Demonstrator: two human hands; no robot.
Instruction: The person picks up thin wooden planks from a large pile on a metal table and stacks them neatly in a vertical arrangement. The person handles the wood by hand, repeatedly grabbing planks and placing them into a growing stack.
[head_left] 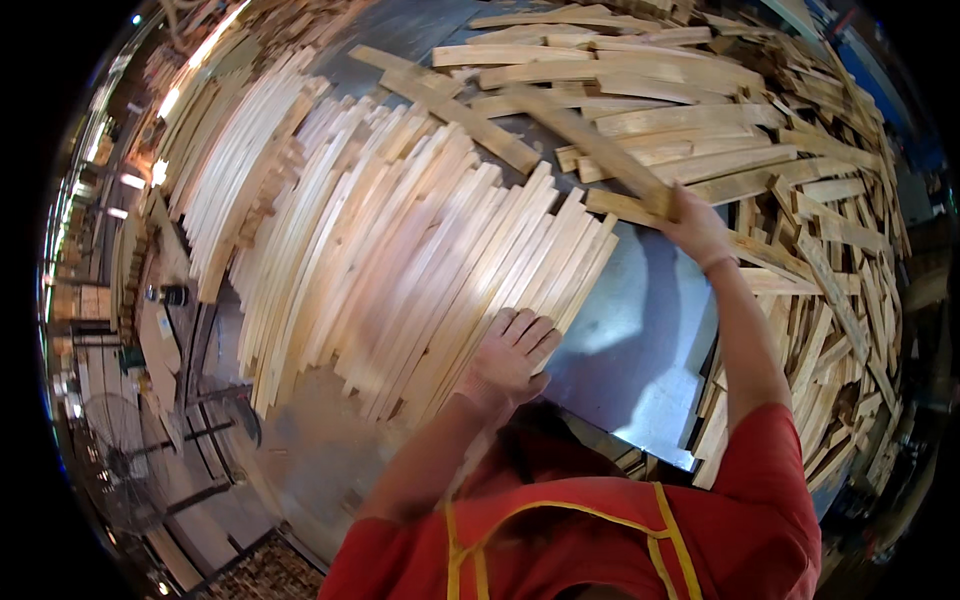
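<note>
My right hand [698, 230] is closed round the near end of a wooden strip [595, 145], which slants away to the far left over the other wood. Flat on the near ends of a row of pale wooden strips [400, 250] lies my left hand [515, 352], its fingers stretched out. These strips lie side by side, their ends slightly uneven. Two loose strips [465, 115] rest across the far end of the row. Beside the row, the metal tabletop [625, 330] shows, with my arm's shadow on it.
A jumbled heap of wooden strips [700, 130] covers the far and right side. Another bundle of strips [240, 170] lies to the left. A wire-guarded fan [122, 465] stands at the lower left, near a metal frame [195, 440].
</note>
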